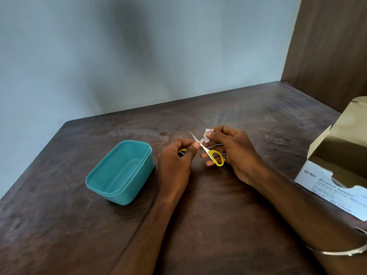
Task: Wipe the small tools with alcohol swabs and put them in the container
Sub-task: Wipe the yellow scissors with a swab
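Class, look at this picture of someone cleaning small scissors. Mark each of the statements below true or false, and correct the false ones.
1. The teal container holds a tool. False: nothing shows inside it.
2. The right hand pinches a white swab. True.
3. The scissors lie flat on the table. False: both hands hold them above it; the left hand grips one side.
4. The swab box is open. True.

Dark wooden table [228, 225] against pale blue wall [79, 56].
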